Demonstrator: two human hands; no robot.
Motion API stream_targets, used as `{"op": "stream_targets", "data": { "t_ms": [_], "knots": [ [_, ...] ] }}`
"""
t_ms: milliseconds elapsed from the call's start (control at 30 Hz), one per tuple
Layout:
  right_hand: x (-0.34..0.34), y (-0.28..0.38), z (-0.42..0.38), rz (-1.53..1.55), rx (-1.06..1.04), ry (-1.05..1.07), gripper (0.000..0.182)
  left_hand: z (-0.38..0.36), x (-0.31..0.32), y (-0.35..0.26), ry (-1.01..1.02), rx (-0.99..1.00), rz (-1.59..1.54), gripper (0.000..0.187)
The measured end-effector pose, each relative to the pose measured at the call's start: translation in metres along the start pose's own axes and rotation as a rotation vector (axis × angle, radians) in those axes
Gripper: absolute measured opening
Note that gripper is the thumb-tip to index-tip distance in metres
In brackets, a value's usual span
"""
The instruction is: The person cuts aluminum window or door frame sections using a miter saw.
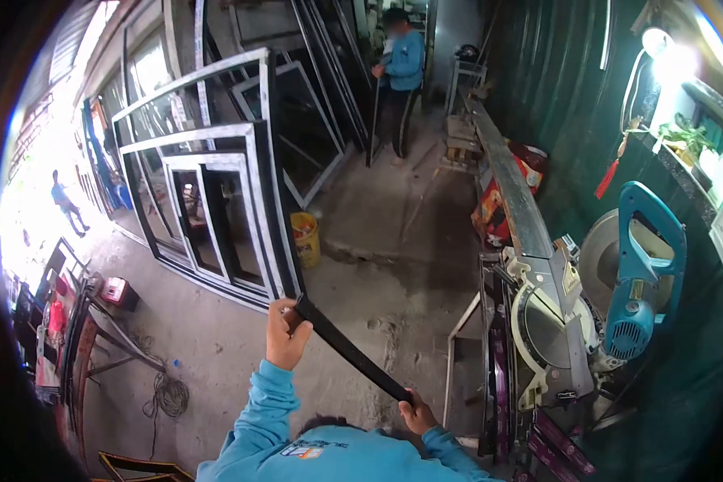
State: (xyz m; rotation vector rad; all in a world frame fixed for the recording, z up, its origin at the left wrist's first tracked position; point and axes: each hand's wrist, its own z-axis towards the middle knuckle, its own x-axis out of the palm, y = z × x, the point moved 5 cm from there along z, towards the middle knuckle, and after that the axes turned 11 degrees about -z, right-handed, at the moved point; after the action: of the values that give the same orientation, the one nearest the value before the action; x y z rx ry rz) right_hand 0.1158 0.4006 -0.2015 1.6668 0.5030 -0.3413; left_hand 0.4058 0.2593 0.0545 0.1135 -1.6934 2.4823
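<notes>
A long black bar, like a metal frame profile, slants across in front of my chest. My left hand grips its upper end, fingers bent around it, close to the lower corner of the stacked window frames. The bar's lower end sits in my right hand, thumb on top and fingers closed. To the right of that hand stands a teal miter saw on its bench. Part of the bar's end is hidden by the left fingers.
White and black window frames lean at the left. A yellow bucket stands behind them. A long metal workbench rail runs back from the saw. Coiled cable lies on the floor. A co-worker in a blue shirt stands at the back holding a bar.
</notes>
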Motion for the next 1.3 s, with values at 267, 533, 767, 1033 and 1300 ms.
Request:
{"op": "stream_targets", "data": {
  "t_ms": [267,533,767,1033,1300],
  "knots": [
    [0.02,0.031,-0.014,-0.13,0.034,0.117,0.068,-0.1,-0.067,-0.036,-0.168,-0.002,0.124,0.042],
    [0.092,0.023,-0.071,-0.406,-0.201,0.249,0.076,-0.234,-0.146,-0.059,-0.354,-0.123,0.203,0.04],
    [0.129,0.034,-0.135,-0.367,-0.185,0.341,0.069,-0.303,-0.166,-0.088,-0.38,-0.173,0.177,0.037],
    [0.136,0.014,-0.127,-0.576,-0.299,0.606,0.071,-0.349,-0.152,-0.086,-0.577,-0.21,0.275,0.036],
    [0.071,-0.067,-0.142,-0.668,-0.093,0.693,0.074,-0.334,-0.074,-0.043,-0.417,-0.316,0.395,0.034]
  ]
}}
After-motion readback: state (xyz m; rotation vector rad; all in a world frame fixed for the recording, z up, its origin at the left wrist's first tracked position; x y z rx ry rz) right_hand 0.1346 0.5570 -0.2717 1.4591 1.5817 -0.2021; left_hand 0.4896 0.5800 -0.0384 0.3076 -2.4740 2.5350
